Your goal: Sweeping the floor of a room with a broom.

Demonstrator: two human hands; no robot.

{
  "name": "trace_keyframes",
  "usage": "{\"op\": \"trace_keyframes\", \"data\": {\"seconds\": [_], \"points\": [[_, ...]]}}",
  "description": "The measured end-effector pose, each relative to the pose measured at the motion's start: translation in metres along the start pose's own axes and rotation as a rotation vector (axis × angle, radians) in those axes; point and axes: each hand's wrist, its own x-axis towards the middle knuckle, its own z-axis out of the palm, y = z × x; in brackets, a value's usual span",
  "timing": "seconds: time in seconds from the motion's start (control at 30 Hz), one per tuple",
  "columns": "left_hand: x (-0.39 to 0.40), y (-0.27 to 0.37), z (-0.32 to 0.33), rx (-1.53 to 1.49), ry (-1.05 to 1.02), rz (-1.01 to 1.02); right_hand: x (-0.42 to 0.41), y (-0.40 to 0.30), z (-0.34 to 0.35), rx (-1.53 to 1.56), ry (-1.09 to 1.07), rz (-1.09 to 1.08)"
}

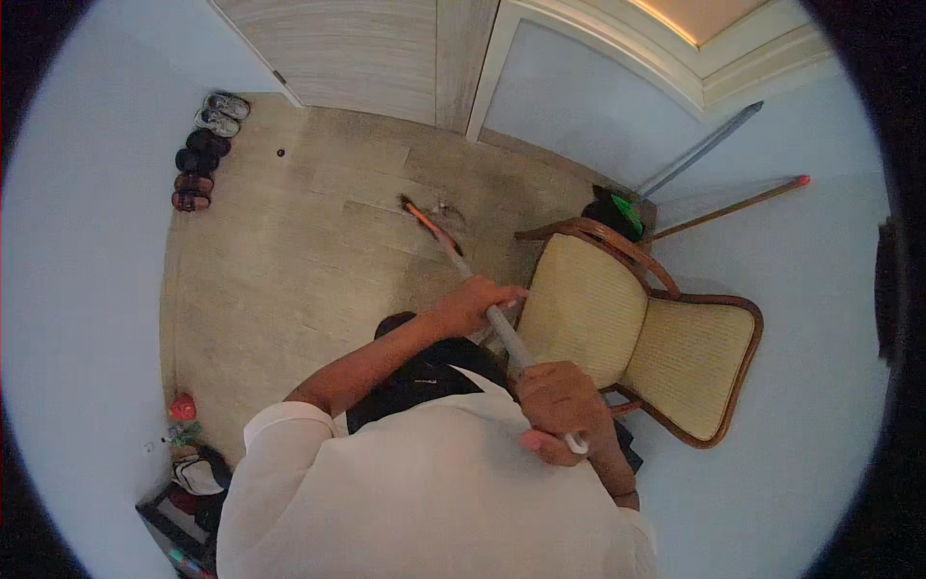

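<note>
A broom with a long grey handle (511, 340) runs slantwise from my chest down towards the floor. Its narrow orange and dark head (428, 220) rests on or just above the wood-look floor (289, 260), beside a small patch of greyish debris (448, 210). My left hand (479, 304) is round the middle of the handle, thumb pointing right. Higher up the handle, my right hand (561, 409) is closed near its top, and the pale end of the handle shows below the fingers.
At right stands a wooden armchair (589, 304) with cream upholstery. Behind it, two poles (702, 152) (731, 208) lean on the wall near a black and green item (623, 214). Shoes (206, 148) line the left wall; a small dark round object (281, 153) lies nearby. A door (354, 58) is ahead.
</note>
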Motion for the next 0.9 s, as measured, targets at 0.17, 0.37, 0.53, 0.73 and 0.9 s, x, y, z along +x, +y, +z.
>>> {"op": "trace_keyframes", "data": {"seconds": [0.17,0.37,0.53,0.73,0.9], "points": [[-0.006,-0.036,0.008,-0.084,-0.073,-0.121,-0.005,0.022,0.005,0.067,0.277,0.138],[0.005,-0.129,0.038,-0.133,0.013,0.092,0.012,0.082,0.036,-0.074,0.171,0.134],[0.035,-0.091,0.015,-0.081,0.066,0.046,0.021,0.061,0.026,-0.24,0.151,0.153],[0.03,-0.021,-0.028,-0.081,0.007,0.06,0.034,0.008,0.008,0.225,0.454,-0.009],[0.031,-0.096,-0.001,-0.154,-0.053,0.036,0.049,0.039,0.022,-0.051,0.563,0.411]]}}
